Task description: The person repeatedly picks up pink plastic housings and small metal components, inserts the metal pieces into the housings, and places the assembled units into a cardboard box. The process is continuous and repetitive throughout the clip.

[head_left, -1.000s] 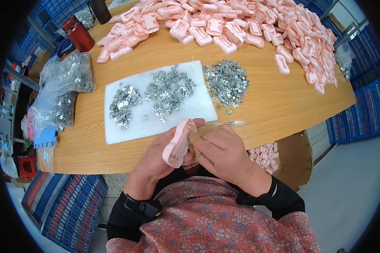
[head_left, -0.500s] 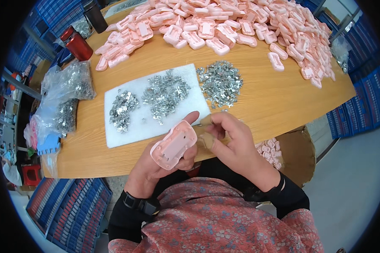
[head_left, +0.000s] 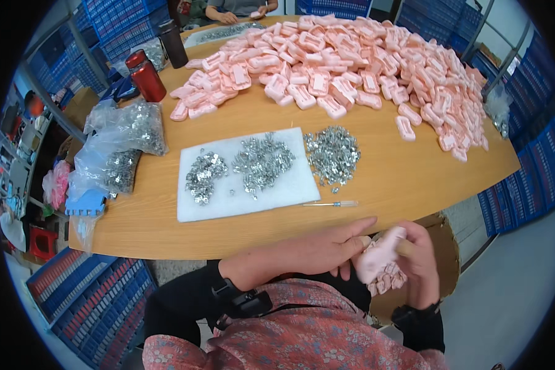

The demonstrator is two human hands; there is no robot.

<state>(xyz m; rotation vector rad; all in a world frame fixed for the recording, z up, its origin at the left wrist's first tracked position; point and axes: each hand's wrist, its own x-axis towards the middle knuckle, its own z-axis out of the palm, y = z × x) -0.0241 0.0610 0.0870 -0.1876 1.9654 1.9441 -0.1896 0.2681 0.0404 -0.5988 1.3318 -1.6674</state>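
So the right hand (head_left: 418, 251) has its fingers closed around a pink shell (head_left: 379, 256), gripping it from the right side. The shell sticks out leftward and down from those fingers, tilted and a bit blurred, right above the open cardboard carton (head_left: 449, 250) beside the table edge, with more pink pieces (head_left: 385, 282) visible inside just below it

The left hand (head_left: 333, 250) is reaching across from the left, open, fingers stretched out rather than wrapped around anything. Its fingertips end right at the shell's left side, can't really tell if they're touching it

On the wooden table (head_left: 407, 179), a thin tool with a clear bluish handle (head_left: 345, 203) lies just past the hands, its tip by the corner of the white pad (head_left: 222, 211). Two clusters of silver metal bits (head_left: 264, 163) sit on that pad, a third pile (head_left: 333, 157) right beside it on bare wood, and the huge pink heap (head_left: 351, 61) is further back
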